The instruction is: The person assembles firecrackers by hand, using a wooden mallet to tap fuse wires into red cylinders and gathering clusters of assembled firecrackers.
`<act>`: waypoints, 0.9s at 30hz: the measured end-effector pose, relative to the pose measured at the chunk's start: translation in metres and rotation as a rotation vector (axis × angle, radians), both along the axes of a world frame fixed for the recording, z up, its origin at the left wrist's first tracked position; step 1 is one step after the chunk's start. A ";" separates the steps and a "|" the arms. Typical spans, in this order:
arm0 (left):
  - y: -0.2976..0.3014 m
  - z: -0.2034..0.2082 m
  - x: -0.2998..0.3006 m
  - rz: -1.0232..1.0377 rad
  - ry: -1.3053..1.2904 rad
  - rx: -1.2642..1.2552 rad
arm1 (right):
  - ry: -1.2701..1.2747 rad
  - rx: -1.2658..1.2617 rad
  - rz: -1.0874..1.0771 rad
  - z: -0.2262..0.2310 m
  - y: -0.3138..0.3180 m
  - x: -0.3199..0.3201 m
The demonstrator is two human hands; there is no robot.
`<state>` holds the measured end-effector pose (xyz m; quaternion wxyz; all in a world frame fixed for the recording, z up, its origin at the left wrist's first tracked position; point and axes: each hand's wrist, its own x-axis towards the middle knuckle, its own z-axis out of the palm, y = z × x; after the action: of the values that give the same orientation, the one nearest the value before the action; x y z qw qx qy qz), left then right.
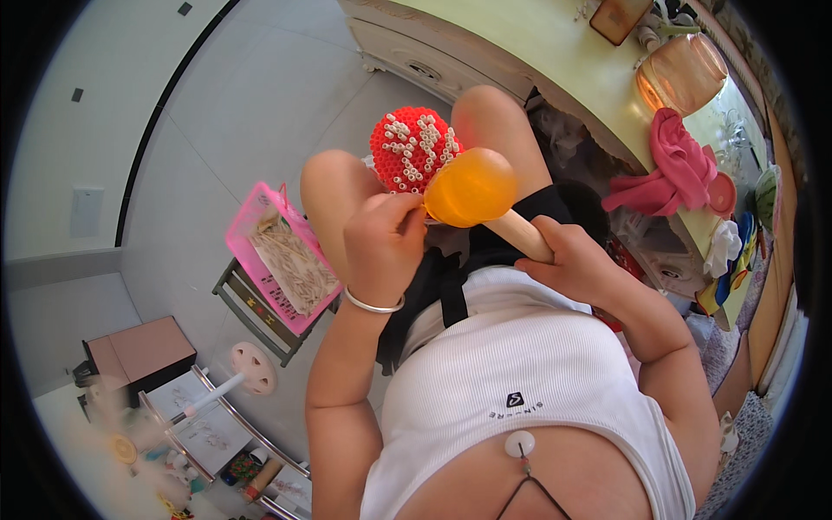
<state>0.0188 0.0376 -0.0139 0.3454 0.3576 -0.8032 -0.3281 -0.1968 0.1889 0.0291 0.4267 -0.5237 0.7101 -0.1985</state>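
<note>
In my right hand (568, 260) is a mallet (472, 188) with an amber-orange rounded head and a pale wooden handle; my fingers wrap the handle. The head hangs beside the lower right edge of a round red piece (407, 165) between my knees. That piece has a honeycomb-like surface with several short white tubes standing on it. My left hand (383, 243) is pinched close to the piece's near edge, thumb against fingers, right beside the mallet head. What lies in the pinch is too small to make out. Part of the red piece is hidden behind the mallet.
A pink basket (247, 238) of thin beige sticks (295, 269) rests on a small stool (251, 316) to my left. At the right, a pale yellow tabletop (572, 87) bears an orange-tinted jar (680, 78) and a pink cloth (672, 165). A wheeled metal-framed rack (208, 433) stands lower left.
</note>
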 end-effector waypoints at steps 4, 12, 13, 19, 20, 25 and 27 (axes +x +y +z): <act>-0.002 0.006 0.007 0.046 0.068 0.284 | -0.032 -0.028 -0.021 -0.003 0.000 -0.007; 0.001 -0.007 0.001 -0.031 -0.196 -0.155 | -0.112 0.043 -0.136 -0.002 0.000 -0.016; 0.001 -0.005 -0.001 -0.048 -0.211 -0.173 | -0.135 0.052 -0.149 -0.003 0.001 -0.016; 0.002 -0.008 -0.005 -0.099 -0.256 -0.199 | -0.108 -0.047 -0.101 -0.013 0.007 -0.018; 0.003 -0.011 -0.004 -0.086 -0.268 -0.196 | -0.116 -0.050 -0.105 -0.014 0.007 -0.018; 0.006 -0.012 0.001 -0.001 -0.222 -0.083 | -0.125 -0.067 -0.099 -0.016 0.007 -0.019; 0.005 -0.010 0.003 0.022 -0.229 -0.028 | -0.122 -0.069 -0.108 -0.018 0.007 -0.019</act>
<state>0.0219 0.0422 -0.0241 0.2600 0.3966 -0.8380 -0.2701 -0.2154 0.1954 0.0114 0.4393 -0.4862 0.7028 -0.2770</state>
